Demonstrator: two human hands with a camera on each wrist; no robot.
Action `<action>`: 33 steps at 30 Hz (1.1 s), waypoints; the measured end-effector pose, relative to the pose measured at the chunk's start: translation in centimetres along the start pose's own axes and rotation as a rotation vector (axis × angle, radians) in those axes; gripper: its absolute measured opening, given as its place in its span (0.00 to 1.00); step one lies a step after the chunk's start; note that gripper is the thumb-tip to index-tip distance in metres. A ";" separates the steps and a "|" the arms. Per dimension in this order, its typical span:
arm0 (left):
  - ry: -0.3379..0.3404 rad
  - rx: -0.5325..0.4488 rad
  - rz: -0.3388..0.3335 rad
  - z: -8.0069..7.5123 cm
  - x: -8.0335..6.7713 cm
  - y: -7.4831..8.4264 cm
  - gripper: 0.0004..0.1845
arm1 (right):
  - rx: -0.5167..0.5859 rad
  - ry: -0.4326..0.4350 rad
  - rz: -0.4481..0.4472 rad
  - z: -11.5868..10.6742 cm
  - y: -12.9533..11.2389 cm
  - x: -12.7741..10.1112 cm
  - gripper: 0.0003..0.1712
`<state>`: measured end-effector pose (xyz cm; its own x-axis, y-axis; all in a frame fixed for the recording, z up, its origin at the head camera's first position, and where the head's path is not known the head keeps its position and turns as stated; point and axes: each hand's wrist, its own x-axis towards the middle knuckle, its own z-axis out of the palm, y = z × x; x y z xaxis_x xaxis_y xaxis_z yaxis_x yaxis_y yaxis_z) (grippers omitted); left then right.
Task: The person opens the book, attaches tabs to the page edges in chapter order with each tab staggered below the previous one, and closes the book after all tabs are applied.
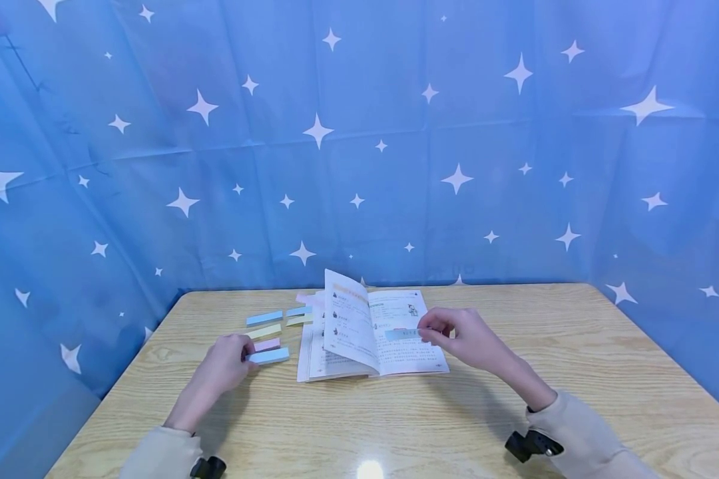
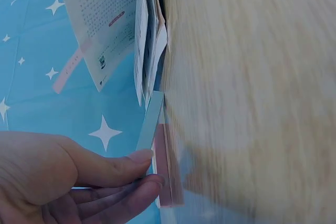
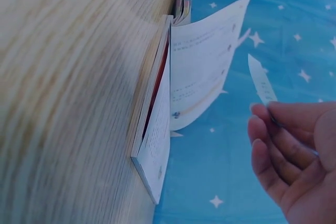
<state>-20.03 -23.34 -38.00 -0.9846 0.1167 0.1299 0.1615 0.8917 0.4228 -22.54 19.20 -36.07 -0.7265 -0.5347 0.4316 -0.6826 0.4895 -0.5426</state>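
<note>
An open book lies on the table, with one page standing up near its middle. Above the right-hand page, my right hand pinches a pale blue sticky note strip with writing on it, which the right wrist view shows between thumb and fingertips. Left of the book, my left hand holds a blue sticky note pad by its end, between thumb and fingers in the left wrist view. Just behind that pad is a pink sticky note pad.
A yellow pad and another blue pad lie farther back on the wooden table. Blue, yellow and pink strips, such as a yellow strip, stick out from the book's left side. A blue starred curtain hangs behind the table.
</note>
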 end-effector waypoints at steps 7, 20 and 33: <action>-0.037 0.039 -0.043 -0.1 0.0 -0.3 0.07 | -0.001 -0.003 -0.005 0.0 0.0 0.0 0.03; -0.082 0.063 -0.095 -0.4 -0.1 -0.4 0.07 | 0.003 -0.012 0.002 0.1 0.5 0.0 0.03; 0.030 0.170 -0.036 -0.7 -0.8 1.2 0.08 | 0.012 -0.021 0.033 0.0 0.8 0.0 0.03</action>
<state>-19.02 -22.66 -36.95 -0.9868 0.0720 0.1453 0.1095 0.9566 0.2702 -23.08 19.62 -36.47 -0.7464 -0.5330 0.3984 -0.6575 0.4986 -0.5649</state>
